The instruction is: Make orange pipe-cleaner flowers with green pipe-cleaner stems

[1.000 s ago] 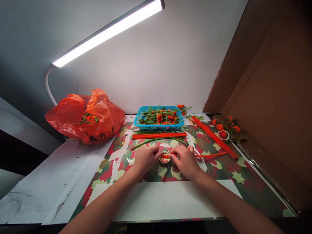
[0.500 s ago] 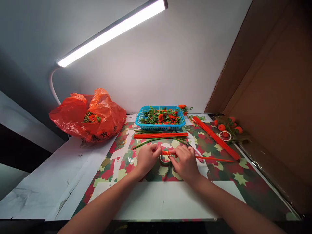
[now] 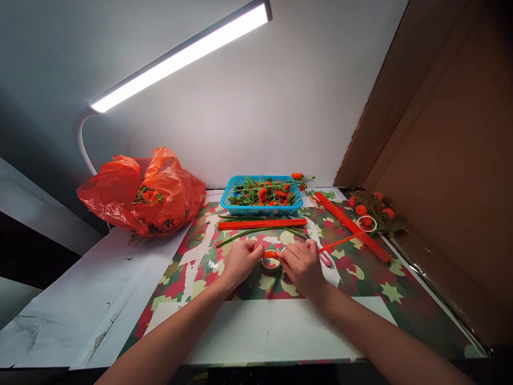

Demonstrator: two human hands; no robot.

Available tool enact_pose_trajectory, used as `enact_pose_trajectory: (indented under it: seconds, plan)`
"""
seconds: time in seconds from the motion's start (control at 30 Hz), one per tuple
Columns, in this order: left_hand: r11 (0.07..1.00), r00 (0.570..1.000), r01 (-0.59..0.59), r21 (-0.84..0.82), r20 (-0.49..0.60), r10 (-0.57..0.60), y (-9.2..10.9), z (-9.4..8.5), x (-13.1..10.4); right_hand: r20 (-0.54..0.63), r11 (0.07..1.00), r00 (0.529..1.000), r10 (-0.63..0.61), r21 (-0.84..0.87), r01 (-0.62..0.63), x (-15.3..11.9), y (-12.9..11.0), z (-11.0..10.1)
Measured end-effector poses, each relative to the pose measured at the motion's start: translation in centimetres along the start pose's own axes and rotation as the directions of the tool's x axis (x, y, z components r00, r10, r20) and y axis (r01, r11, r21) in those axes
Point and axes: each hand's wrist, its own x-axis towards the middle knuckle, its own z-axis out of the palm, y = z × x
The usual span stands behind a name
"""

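Note:
My left hand [image 3: 241, 263] is closed, pinching the left end of an orange pipe cleaner [image 3: 270, 254]. Between my hands that pipe cleaner is wound in a short tight coil. Closed fingers of my right hand [image 3: 303, 268] grip the coil's other end, and the straight tail runs out to the right, tilted upward. A roll of green tape [image 3: 271, 267] lies just below the coil. Beside my right hand shows a pink looped handle [image 3: 326, 260], perhaps of scissors. Beyond my hands lie a bundle of orange pipe cleaners [image 3: 262, 224] and several green ones [image 3: 240, 236].
At the back stands a blue basket [image 3: 225, 206] of orange pompom flowers. To its left sits a red plastic bag [image 3: 180, 198]. More orange pipe cleaners [image 3: 352, 227], a white ring [image 3: 375, 224] and pompom flowers [image 3: 361, 210] lie right. A lamp [image 3: 180, 59] hangs above.
The pipe cleaner's tail has swung upward, from nearly level to slanting up to the right. My right hand has turned slightly and both hands still hold the coil. The view has shifted slightly.

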Motion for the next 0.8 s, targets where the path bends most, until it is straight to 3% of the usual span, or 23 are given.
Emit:
enact_pose_trajectory:
  seconds: [0.43,0.8]
  plan:
    - [0.996,0.999,0.021,-0.092,0.041,-0.018,0.01,0.01,0.09,-0.008,1.000,1.000,0.027,-0.002,-0.027,0.00,-0.19,0.34]
    - [0.998,0.999,0.018,-0.060,0.034,-0.016,-0.14,0.09,0.19,0.021,0.999,0.999,0.034,0.016,-0.034,-0.29,-0.01,0.56]
